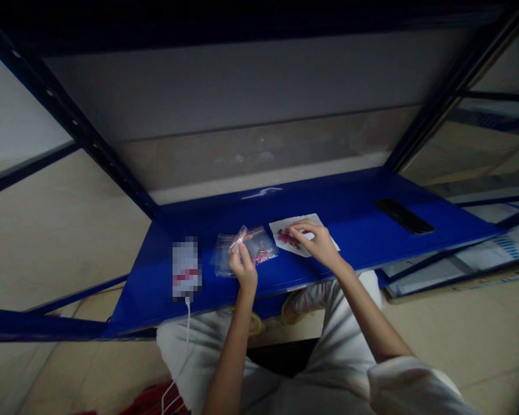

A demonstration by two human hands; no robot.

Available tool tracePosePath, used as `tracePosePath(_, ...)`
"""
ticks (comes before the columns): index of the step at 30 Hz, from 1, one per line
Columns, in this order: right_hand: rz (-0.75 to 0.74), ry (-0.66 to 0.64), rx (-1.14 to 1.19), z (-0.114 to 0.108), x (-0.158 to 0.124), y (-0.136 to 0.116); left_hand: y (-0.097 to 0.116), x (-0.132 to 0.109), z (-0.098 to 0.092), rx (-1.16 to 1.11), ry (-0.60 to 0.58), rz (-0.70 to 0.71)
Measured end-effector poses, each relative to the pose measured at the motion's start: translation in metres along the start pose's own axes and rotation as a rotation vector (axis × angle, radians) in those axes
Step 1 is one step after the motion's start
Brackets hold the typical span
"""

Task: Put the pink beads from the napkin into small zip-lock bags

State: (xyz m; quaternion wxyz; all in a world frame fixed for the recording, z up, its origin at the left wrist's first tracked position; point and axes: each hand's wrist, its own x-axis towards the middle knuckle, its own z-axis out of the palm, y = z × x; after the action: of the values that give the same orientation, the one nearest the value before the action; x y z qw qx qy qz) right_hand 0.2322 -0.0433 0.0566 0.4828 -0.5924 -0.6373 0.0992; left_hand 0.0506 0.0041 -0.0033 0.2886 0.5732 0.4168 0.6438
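Note:
My left hand is closed on a small clear zip bag, pinched between thumb and fingers. Under and beside it lie more clear plastic bags, and one of these holds small red pieces. A white sheet of paper rests to the right, bearing a heap of small dark red pieces. Over that heap is my right hand, its thumb and fingertips drawn together at the pieces. Whatever sits between those fingertips is too small to make out.
Everything lies on a blue metal shelf with blue uprights. On the left is a white device with a red band, blurred out, with a white cable hanging off the front edge. A black phone lies at the right.

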Motion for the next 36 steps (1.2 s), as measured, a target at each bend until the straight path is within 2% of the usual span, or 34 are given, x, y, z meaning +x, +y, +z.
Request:
tracePosePath(7,0.067,-0.044,-0.115,0.004,-0.028,0.038,0.007,0.001,0.002,-0.102,0.058,-0.076)
tracePosePath(14,0.119,-0.079,-0.075,0.003,-0.043,0.043,0.006,0.002,0.003,-0.101,0.050,-0.051)
tracePosePath(19,0.112,-0.115,-0.133,0.002,-0.044,0.046,0.004,0.001,0.002,-0.043,0.033,-0.030)
tracePosePath(27,0.163,-0.028,-0.371,0.004,-0.039,0.041,-0.005,-0.001,0.005,0.071,0.046,0.110)
tracePosePath(36,0.190,-0.188,-0.599,0.000,-0.015,0.039,0.001,0.003,0.004,0.184,-0.011,0.335)
